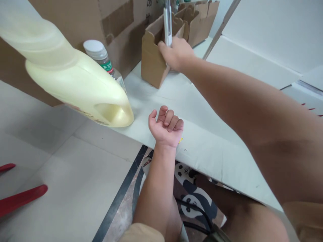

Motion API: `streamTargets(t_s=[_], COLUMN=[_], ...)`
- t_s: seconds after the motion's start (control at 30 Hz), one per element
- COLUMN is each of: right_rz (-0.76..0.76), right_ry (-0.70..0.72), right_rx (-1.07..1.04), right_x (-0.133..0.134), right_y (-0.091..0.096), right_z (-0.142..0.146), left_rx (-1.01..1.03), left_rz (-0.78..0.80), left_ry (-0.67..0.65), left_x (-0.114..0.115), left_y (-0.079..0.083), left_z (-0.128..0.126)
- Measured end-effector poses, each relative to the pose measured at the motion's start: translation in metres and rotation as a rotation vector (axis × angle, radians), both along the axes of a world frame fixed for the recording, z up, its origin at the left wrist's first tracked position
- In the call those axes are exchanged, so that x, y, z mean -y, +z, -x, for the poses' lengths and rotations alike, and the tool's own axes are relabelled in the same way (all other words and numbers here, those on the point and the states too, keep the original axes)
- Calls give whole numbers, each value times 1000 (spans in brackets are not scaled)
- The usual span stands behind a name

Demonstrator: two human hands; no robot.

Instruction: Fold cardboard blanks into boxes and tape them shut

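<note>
My left hand (166, 127) rests as a loose fist on the near edge of a white board (207, 134), with nothing visible in it. My right hand (176, 53) reaches far across the board and grips a thin white upright piece (167, 23) beside a small open cardboard box (153, 57). The fingers wrap round the piece's lower end, against the box's side.
A large pale yellow jug (73, 80) lies on its side at the left, with a clear bottle with a white cap (101, 57) behind it. More small cardboard boxes (199, 16) stand at the back. Big cardboard sheets lean behind. Red handles (20, 198) lie on the floor.
</note>
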State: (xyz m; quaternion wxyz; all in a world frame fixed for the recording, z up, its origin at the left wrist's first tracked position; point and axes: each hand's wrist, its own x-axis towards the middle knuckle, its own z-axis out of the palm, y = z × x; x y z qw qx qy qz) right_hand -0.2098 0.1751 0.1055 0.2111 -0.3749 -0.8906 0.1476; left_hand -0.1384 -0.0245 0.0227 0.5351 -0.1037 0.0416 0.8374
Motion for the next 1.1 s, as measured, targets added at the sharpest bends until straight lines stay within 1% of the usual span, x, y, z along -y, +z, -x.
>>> streamTargets(t_s=[0.07, 0.13, 0.23, 0.3, 0.33, 0.4, 0.47, 0.5, 0.53, 0.57, 0.6, 0.63, 0.67, 0.7, 0.77, 0.83, 0.9, 0.97, 1.03, 1.1], right_rz=[-81, -109, -123, -132, -131, -147, -154, -190, -231, -274, -299, -299, -293, -278, -271, -271, -254, -212, -173, -129], right_ry=[-83, -120, -137, -126, -107, -70, -145, -185, -212, -257, -314, -362, -416, -471, -578, -659, -663, -605, -528, -468], right_rx=[97, 137, 114, 73, 36, -125, -269, -287, -332, -445, -542, -609, -680, -736, -853, -945, -992, -1008, -1024, -1044], right_x=[1, 1, 2, 7, 12, 27, 47, 58, 71, 84, 96, 107, 116, 124, 131, 132, 128, 124, 120, 116], right_y=[-2, -3, -5, -7, -8, -13, -19, -23, -27, -31, -35, -40, -45, -51, -61, -70, -78, -84, -88, -93], right_z=[-24, -50, -97, -139, -164, -219, -276, -303, -326, -347, -363, -375, -383, -389, -394, -396, -401, -407, -415, -423], left_rx=[-22, -51, -98, -134, -155, -219, -336, -425, -535, -662, -792, -909, -998, -1053, -1080, -1054, -1031, -1072, -1211, -1382], left_rz=[14, 35, 67, 82, 90, 110, 176, 228, 280, 316, 320, 284, 213, 126, -22, -78, -55, -7, 27, 40], left_ry=[-13, -27, -31, -32, -36, -35, 24, 85, 153, 214, 250, 255, 221, 158, 17, -76, -91, -60, -18, 11], left_x=[0, 1, 1, 1, 1, -2, -7, -11, -15, -19, -24, -27, -31, -34, -38, -41, -44, -49, -54, -58], left_y=[1, 3, 6, 8, 9, 8, 3, 0, -3, -7, -9, -11, -11, -9, -3, 4, 9, 10, 6, 0], left_z=[-1, -3, -7, -11, -12, -16, -20, -23, -26, -30, -35, -40, -47, -54, -69, -84, -96, -104, -109, -112])
